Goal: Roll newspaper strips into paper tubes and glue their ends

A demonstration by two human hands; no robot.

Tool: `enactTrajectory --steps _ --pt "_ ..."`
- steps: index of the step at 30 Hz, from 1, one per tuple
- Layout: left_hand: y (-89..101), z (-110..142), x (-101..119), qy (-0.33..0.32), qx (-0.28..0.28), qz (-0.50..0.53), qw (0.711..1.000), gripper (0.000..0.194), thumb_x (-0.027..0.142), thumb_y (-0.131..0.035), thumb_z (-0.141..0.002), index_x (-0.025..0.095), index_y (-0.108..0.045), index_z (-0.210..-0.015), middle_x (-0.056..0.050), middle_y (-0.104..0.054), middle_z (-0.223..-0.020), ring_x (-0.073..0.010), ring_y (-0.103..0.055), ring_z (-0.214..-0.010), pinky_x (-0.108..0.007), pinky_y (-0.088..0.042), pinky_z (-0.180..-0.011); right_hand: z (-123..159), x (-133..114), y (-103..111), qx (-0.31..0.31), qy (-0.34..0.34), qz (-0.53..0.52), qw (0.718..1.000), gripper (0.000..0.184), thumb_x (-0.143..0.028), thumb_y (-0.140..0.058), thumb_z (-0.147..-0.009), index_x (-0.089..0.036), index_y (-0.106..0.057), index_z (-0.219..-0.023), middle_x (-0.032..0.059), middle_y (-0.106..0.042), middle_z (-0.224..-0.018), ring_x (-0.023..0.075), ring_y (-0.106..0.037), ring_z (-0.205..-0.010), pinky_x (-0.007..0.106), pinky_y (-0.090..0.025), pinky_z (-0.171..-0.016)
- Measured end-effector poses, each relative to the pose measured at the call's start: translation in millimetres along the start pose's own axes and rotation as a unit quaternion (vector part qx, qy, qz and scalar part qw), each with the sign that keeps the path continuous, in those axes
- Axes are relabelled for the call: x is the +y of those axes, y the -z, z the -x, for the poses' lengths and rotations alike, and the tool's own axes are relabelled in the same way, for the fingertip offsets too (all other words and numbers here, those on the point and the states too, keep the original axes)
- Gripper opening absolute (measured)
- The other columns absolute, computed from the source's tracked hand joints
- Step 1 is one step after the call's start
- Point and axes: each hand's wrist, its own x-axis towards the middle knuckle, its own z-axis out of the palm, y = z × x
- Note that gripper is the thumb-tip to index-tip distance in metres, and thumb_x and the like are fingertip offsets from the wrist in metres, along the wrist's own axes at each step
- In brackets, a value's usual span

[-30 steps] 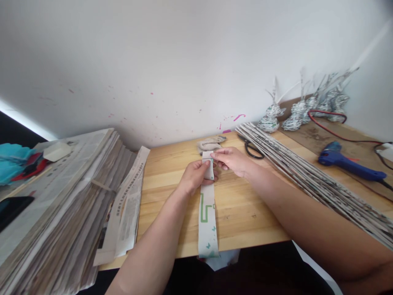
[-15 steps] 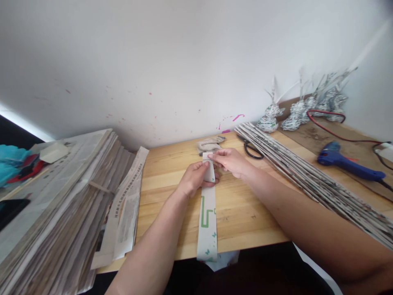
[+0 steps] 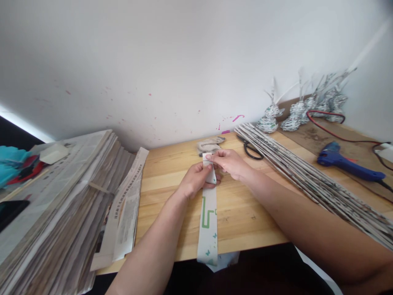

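Observation:
A long white paper strip (image 3: 208, 239) with green lines and small butterflies runs down the wooden table (image 3: 166, 172) and droops over its front edge. Its upper end is folded over. My left hand (image 3: 197, 178) pinches that folded part from the left, thumb on top and fingers beneath. At the strip's far end, my right hand (image 3: 229, 162) grips the paper between thumb and fingers. Some of the right fingers are hidden behind the strip. Just beyond both hands lies a crumpled beige cloth (image 3: 211, 144).
A tall newspaper stack (image 3: 76, 196) and loose newspaper strips (image 3: 125, 213) occupy the left. To the right lie black-handled scissors (image 3: 254, 151), rolled paper sticks (image 3: 294, 174) and a blue glue gun (image 3: 350, 162). Woven paper figures (image 3: 268, 119) stand at the back right.
Hardly anything differs. My right thumb has shifted slightly left on the strip's end, and the strip's lower part has moved a touch to the right.

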Motion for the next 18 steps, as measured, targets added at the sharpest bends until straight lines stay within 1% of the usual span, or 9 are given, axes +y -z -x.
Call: enactTrajectory --steps 3,5,8,11,13,15,17,18 --pt "-1.2 0 -1 -0.022 0.001 -0.010 1.000 0.029 0.038 -0.062 -0.084 0.015 -0.059 -0.101 -0.011 -0.071 -0.084 -0.0187 -0.069 -0.072 -0.027 -0.054 -0.062 1 2 -1 0.001 -0.003 0.005 1.000 0.041 -0.051 -0.076 -0.064 -0.019 -0.049 -0.062 -0.0046 -0.049 -0.050 0.0076 -0.038 -0.041 0.023 -0.027 -0.039" --pt "-2.4 -1 -3 -0.031 0.013 -0.010 0.999 0.035 0.040 -0.067 -0.081 0.017 -0.055 -0.104 -0.009 -0.070 -0.082 -0.0192 -0.069 -0.069 -0.029 -0.055 -0.060 2 3 -3 0.005 0.006 0.017 1.000 0.041 -0.051 -0.075 -0.064 -0.020 -0.049 -0.063 -0.0041 -0.050 -0.051 0.0090 -0.041 -0.043 0.024 -0.030 -0.039" --pt "-3.7 -2 -4 -0.032 0.037 -0.008 0.999 0.036 0.039 -0.066 -0.081 0.017 -0.053 -0.107 -0.009 -0.070 -0.078 -0.0199 -0.069 -0.066 -0.028 -0.055 -0.056 3 2 -5 0.017 0.032 0.040 0.999 0.041 -0.052 -0.074 -0.065 -0.020 -0.049 -0.063 -0.0039 -0.050 -0.054 0.0098 -0.044 -0.047 0.024 -0.033 -0.042" --pt "-2.6 -3 -4 -0.039 0.041 0.005 0.998 0.034 0.037 -0.066 -0.081 0.016 -0.054 -0.106 -0.009 -0.069 -0.078 -0.0199 -0.069 -0.064 -0.028 -0.054 -0.054 4 -1 -3 0.014 0.061 0.062 0.996 0.038 -0.050 -0.073 -0.067 -0.018 -0.053 -0.064 -0.0039 -0.051 -0.056 0.0094 -0.045 -0.049 0.024 -0.034 -0.046" --pt "-0.4 -3 -3 -0.046 0.042 0.018 0.998 0.032 0.036 -0.067 -0.081 0.016 -0.055 -0.104 -0.008 -0.069 -0.077 -0.0196 -0.068 -0.063 -0.028 -0.055 -0.053 4 -4 1 -0.015 0.076 0.078 0.994 0.034 -0.048 -0.072 -0.068 -0.016 -0.061 -0.070 -0.0029 -0.054 -0.059 0.0090 -0.046 -0.051 0.024 -0.035 -0.049" --pt "2.2 -3 -3 -0.055 0.040 0.027 0.997 0.030 0.033 -0.067 -0.081 0.015 -0.057 -0.102 -0.007 -0.068 -0.077 -0.0191 -0.068 -0.065 -0.027 -0.055 -0.052 4 -8 6 -0.065 0.075 0.087 0.991 0.032 -0.044 -0.071 -0.071 -0.014 -0.067 -0.080 -0.0015 -0.057 -0.060 0.0090 -0.047 -0.052 0.024 -0.035 -0.051" --pt "4.0 -4 -3 -0.065 0.035 0.032 0.997 0.026 0.030 -0.066 -0.081 0.014 -0.058 -0.099 -0.007 -0.068 -0.078 -0.0185 -0.068 -0.068 -0.025 -0.054 -0.051 4 -10 10 -0.102 0.069 0.093 0.988 0.030 -0.041 -0.068 -0.073 -0.013 -0.070 -0.083 -0.0003 -0.059 -0.059 0.0091 -0.047 -0.051 0.024 -0.035 -0.051" --pt "4.4 -4 -3 -0.069 0.035 0.033 0.996 0.024 0.029 -0.066 -0.081 0.013 -0.058 -0.097 -0.007 -0.067 -0.077 -0.0178 -0.067 -0.068 -0.024 -0.054 -0.051 4 -11 12 -0.110 0.071 0.097 0.987 0.029 -0.040 -0.067 -0.075 -0.012 -0.070 -0.082 0.0001 -0.060 -0.058 0.0093 -0.047 -0.050 0.024 -0.035 -0.051"
